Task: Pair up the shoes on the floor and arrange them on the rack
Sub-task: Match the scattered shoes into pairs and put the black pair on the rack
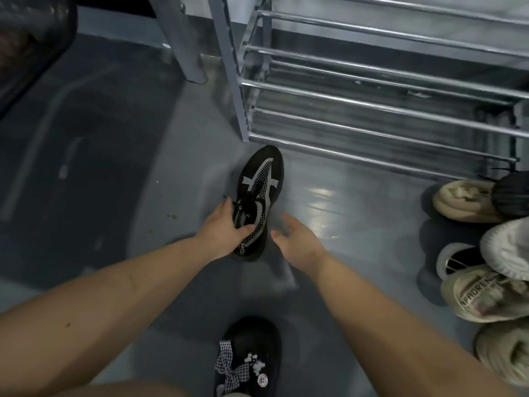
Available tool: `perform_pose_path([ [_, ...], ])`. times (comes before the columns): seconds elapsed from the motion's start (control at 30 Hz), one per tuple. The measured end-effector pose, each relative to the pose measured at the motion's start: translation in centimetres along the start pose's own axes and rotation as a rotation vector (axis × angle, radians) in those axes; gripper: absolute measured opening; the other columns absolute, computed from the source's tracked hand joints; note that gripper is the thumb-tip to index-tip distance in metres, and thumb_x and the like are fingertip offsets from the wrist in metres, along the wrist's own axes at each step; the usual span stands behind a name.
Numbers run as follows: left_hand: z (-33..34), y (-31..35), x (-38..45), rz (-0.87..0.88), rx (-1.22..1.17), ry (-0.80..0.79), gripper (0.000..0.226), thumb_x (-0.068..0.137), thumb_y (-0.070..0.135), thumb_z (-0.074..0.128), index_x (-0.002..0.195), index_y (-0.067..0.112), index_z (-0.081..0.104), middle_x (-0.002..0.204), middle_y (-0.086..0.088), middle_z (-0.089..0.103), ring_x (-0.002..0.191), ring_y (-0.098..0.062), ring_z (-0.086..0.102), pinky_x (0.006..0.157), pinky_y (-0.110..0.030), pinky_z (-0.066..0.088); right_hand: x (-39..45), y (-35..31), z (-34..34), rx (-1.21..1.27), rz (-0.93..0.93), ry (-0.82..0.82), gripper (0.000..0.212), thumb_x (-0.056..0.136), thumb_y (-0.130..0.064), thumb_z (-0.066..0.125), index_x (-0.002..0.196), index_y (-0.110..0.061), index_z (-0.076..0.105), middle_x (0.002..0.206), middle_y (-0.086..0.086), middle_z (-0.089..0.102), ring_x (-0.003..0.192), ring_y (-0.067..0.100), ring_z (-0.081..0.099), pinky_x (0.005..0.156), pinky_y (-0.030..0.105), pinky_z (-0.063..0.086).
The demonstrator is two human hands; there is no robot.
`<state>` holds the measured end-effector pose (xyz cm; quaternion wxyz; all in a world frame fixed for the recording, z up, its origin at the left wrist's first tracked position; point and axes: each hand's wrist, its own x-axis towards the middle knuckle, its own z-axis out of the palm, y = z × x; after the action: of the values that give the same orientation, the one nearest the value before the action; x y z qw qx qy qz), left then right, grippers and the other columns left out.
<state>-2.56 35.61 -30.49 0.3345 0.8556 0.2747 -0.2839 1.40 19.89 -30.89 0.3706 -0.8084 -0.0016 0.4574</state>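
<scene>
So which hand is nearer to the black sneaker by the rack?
Left. The left hand is on the black sneaker, fingers over its laces and heel end. The right hand hovers open just to the sneaker's right, not touching it.

Shoe pile and rack cut off at right.

Both bare forearms reach forward. The left hand grips the heel end of the black shoe, thumb across its top. The right hand hovers just right of that shoe, fingers spread, holding nothing.
</scene>
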Motion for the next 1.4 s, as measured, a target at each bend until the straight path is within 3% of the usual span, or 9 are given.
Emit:
perform_pose_path([
  [0.1, 0.4, 1.5, -0.8, 0.256, 0.428, -0.024, 0.085, 0.093, 0.047, 0.047, 0.151, 0.013, -0.005, 0.160, -0.005, -0.006, 0.148, -0.021, -0.001, 0.119, -0.032, 0.004, -1.2, 1.1, -1.6, -0.397, -0.014, 0.048, 0.070, 0.097, -0.039, 0.043, 0.153, -0.019, 0.005, 0.161, 0.005, 0.008, 0.147, 0.022, 0.013, 0.117, 0.031, 0.017],
  [0.27, 1.9, 6.5, -3.4, 0.557, 0.754, -0.089, 0.079, 0.095, 0.049, 0.037, 0.151, 0.016, -0.007, 0.158, -0.007, -0.017, 0.147, -0.021, -0.013, 0.119, -0.034, -0.006, -5.6, 3.1, -5.3, -0.626, -0.037, 0.168, 0.075, 0.095, -0.043, 0.046, 0.153, -0.023, 0.002, 0.161, 0.006, -0.003, 0.148, 0.026, 0.003, 0.118, 0.037, 0.014],
  [0.53, 1.2, 19.5, -9.4, 0.823, 0.991, 0.014, 0.077, 0.095, 0.051, 0.038, 0.152, 0.020, -0.004, 0.159, -0.008, -0.016, 0.148, -0.021, -0.007, 0.120, -0.035, 0.001, -15.7, 7.9, -14.3, -0.702, -0.012, 0.430, 0.078, 0.094, -0.048, 0.044, 0.153, -0.023, 0.000, 0.161, 0.007, -0.004, 0.148, 0.026, 0.003, 0.119, 0.039, 0.014],
  [0.7, 0.6, 29.4, -14.0, 0.997, 1.265, 0.082, 0.078, 0.095, 0.053, 0.037, 0.152, 0.017, -0.002, 0.159, -0.010, -0.010, 0.148, -0.023, 0.000, 0.119, -0.031, 0.003, -22.1, 12.4, -20.6, -0.643, 0.056, 0.623, 0.076, 0.093, -0.048, 0.045, 0.152, -0.021, 0.006, 0.160, 0.009, 0.003, 0.147, 0.028, 0.006, 0.118, 0.041, 0.017],
  [0.87, 4.0, 37.2, -17.5, 1.072, 1.325, 0.122, 0.079, 0.094, 0.053, 0.040, 0.152, 0.015, 0.001, 0.160, -0.009, 0.000, 0.147, -0.023, 0.008, 0.120, -0.032, 0.010, -25.9, 17.5, -24.4, -0.557, 0.212, 0.737, 0.076, 0.094, -0.050, 0.043, 0.153, -0.020, 0.005, 0.160, 0.010, 0.003, 0.148, 0.028, 0.005, 0.117, 0.044, 0.021],
  [0.97, 7.7, 38.4, -17.5, 1.093, 1.288, 0.106, 0.079, 0.094, 0.054, 0.039, 0.152, 0.014, 0.003, 0.159, -0.010, 0.006, 0.146, -0.024, 0.012, 0.119, -0.034, 0.013, -26.3, 19.8, -25.5, -0.519, 0.283, 0.757, 0.077, 0.094, -0.050, 0.044, 0.153, -0.020, 0.005, 0.160, 0.009, 0.002, 0.148, 0.029, 0.005, 0.117, 0.044, 0.020],
  [1.17, 12.5, 36.6, -14.7, 0.916, 1.290, -0.013, 0.085, 0.092, 0.057, 0.039, 0.151, 0.016, -0.006, 0.159, -0.013, -0.005, 0.147, -0.028, 0.007, 0.119, -0.039, 0.012, -24.3, 21.1, -26.5, -0.353, 0.285, 0.857, 0.073, 0.093, -0.048, 0.046, 0.150, -0.017, 0.012, 0.159, 0.014, 0.006, 0.146, 0.032, 0.010, 0.116, 0.045, 0.019],
  [1.3, 13.7, 37.9, -13.5, 0.841, 1.097, -0.070, 0.087, 0.091, 0.057, 0.044, 0.152, 0.016, -0.004, 0.160, -0.010, -0.006, 0.146, -0.029, 0.008, 0.118, -0.040, 0.016, -23.1, 20.8, -27.0, -0.152, 0.250, 0.983, 0.075, 0.093, -0.047, 0.048, 0.150, -0.015, 0.012, 0.150, 0.017, 0.020, 0.136, 0.033, 0.027, 0.108, 0.043, 0.030],
  [1.4, 15.0, 38.4, -12.5, 0.796, 1.030, -0.136, 0.094, 0.088, 0.057, 0.049, 0.151, 0.016, -0.008, 0.159, -0.011, -0.007, 0.146, -0.030, 0.009, 0.118, -0.041, 0.016, -22.8, 20.9, -28.5, -0.019, 0.252, 1.063, 0.078, 0.092, -0.045, 0.050, 0.151, -0.014, 0.009, 0.147, 0.015, 0.023, 0.135, 0.032, 0.029, 0.105, 0.042, 0.033],
])
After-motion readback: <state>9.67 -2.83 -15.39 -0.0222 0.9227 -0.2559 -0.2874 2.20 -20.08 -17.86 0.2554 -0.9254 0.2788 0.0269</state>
